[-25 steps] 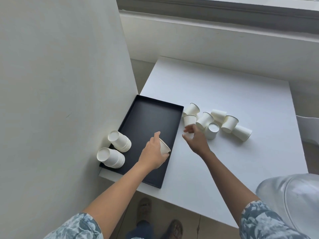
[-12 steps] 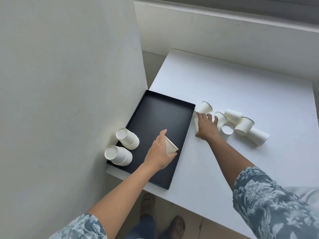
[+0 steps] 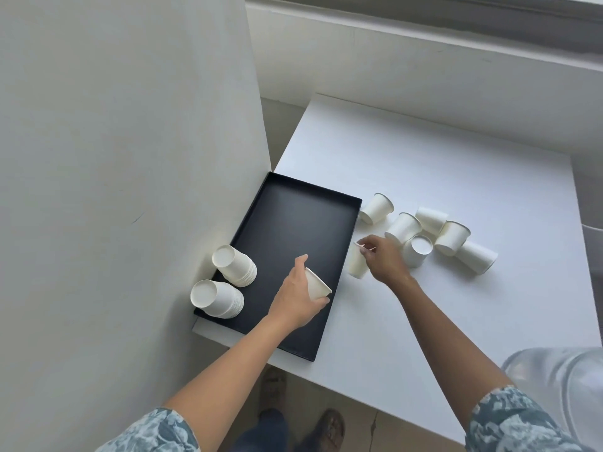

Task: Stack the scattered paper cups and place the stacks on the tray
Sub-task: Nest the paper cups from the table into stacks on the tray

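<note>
A black tray (image 3: 293, 223) lies on the white table (image 3: 456, 164) beside the left wall. Two stacks of upside-down white paper cups (image 3: 233, 264) (image 3: 217, 298) stand at the tray's near left corner. My left hand (image 3: 298, 298) hovers over the tray's right side and grips one white cup (image 3: 318, 283). My right hand (image 3: 383, 261) pinches the rim of another cup (image 3: 357, 264) just right of the tray. Several loose cups (image 3: 424, 236) lie scattered on the table beyond my right hand, some upright, some tipped over.
A white wall (image 3: 130, 158) rises directly left of the tray. The table's near edge (image 3: 375, 406) runs across below my arms, with the floor and my feet under it. A translucent plastic object (image 3: 561, 383) sits at the lower right.
My right hand reached into the cup cluster, then pulled back toward me with one cup pinched by its rim. My left hand kept holding its cup over the tray.
</note>
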Available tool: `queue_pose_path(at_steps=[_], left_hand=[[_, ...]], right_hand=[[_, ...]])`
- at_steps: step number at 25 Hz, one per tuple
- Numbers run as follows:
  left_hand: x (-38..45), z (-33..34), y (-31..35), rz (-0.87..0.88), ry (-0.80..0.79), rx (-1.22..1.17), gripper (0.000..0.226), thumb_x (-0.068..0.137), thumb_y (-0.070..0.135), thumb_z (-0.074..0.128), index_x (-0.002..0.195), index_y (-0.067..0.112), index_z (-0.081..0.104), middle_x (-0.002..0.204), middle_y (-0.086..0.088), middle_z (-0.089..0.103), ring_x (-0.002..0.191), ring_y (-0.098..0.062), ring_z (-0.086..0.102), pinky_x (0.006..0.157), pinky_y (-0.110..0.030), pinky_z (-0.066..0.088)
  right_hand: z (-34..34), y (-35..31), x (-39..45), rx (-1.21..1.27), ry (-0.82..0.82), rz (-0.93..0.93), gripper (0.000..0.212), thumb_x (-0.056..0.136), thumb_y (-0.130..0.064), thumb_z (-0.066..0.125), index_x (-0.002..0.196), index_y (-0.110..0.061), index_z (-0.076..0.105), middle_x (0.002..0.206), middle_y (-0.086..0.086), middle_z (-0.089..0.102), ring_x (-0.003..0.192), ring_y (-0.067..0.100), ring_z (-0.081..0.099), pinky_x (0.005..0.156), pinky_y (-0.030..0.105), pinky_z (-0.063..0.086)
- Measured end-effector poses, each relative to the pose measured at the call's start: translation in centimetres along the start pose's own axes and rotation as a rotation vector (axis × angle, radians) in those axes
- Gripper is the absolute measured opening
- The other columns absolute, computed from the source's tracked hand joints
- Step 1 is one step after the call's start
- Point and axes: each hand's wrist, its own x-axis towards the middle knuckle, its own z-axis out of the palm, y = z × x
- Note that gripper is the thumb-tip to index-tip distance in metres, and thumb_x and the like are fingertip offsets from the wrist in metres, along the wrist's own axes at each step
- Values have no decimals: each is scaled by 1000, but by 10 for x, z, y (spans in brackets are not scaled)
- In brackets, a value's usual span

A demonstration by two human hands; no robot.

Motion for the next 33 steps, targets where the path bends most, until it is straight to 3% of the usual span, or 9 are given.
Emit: queue_pose_path(at_steps=[2, 5, 11, 14, 17, 19, 24, 29, 33], left_hand=[[0, 3, 1, -3, -10, -20, 98, 78, 30, 80, 150, 33, 13, 145, -2, 46, 130, -25, 46, 99, -39, 46], [0, 5, 4, -4, 9, -19, 103, 78, 28, 81, 151, 36, 9, 136, -4, 52, 125, -27, 50, 94, -37, 46], [4, 5, 14, 28, 49, -11, 106, 79, 28, 81, 152, 42, 6, 121, -2, 59, 112, -26, 58, 90, -40, 51], [6, 7, 17, 68, 26, -11, 100, 81, 28, 80, 153, 42, 13, 123, -2, 57, 113, -22, 55, 93, -38, 50], [8, 10, 14, 88, 4, 17, 64, 82, 29, 78, 131, 33, 38, 115, -3, 55, 107, -24, 57, 84, -33, 49], [7, 10, 13, 91, 11, 20, 49, 80, 29, 78, 110, 27, 39, 106, -2, 53, 98, -25, 56, 76, -32, 46], [8, 7, 11, 88, 41, 7, 49, 77, 29, 80, 101, 24, 37, 105, -2, 53, 95, -24, 53, 75, -32, 44], [6, 5, 5, 71, 53, 6, 50, 77, 30, 81, 101, 25, 37, 106, -1, 53, 97, -25, 54, 79, -35, 50], [4, 5, 2, 54, 53, 4, 50, 77, 32, 81, 100, 26, 37, 106, 0, 53, 97, -24, 54, 79, -36, 51]], right_hand=[[1, -12, -22, 259, 79, -127, 18, 99, -15, 60, 108, -25, 71, 99, -12, 70, 93, 3, 65, 80, 17, 50], [11, -26, -51, 391, 181, -244, 15, 98, -16, 61, 107, -24, 71, 101, -17, 71, 92, 0, 65, 82, 5, 44], [30, -38, -84, 516, 115, -249, 18, 98, -13, 60, 107, -24, 72, 98, -17, 73, 94, 7, 68, 86, 13, 49], [33, -34, -91, 526, -52, -252, 19, 99, -17, 59, 107, -26, 73, 100, -14, 74, 96, 10, 69, 88, 18, 52], [24, -23, -86, 470, -194, -279, 19, 101, -28, 58, 110, -27, 75, 105, -14, 73, 104, 9, 66, 92, 18, 50], [13, -13, -74, 390, -110, -268, 17, 98, -29, 63, 111, -27, 74, 110, -15, 71, 109, 6, 63, 97, 21, 47], [-18, 29, -29, 93, 335, 54, 51, 84, -13, 76, 130, -8, 57, 132, 12, 53, 127, 33, 48, 109, 38, 36], [-39, 56, 5, -122, 202, 285, 83, 81, -21, 79, 151, -14, 34, 154, 8, 31, 137, 38, 33, 111, 47, 34], [-30, 68, -2, -123, 193, 265, 76, 84, -19, 75, 149, -17, 37, 151, 8, 33, 139, 37, 32, 109, 49, 36]])
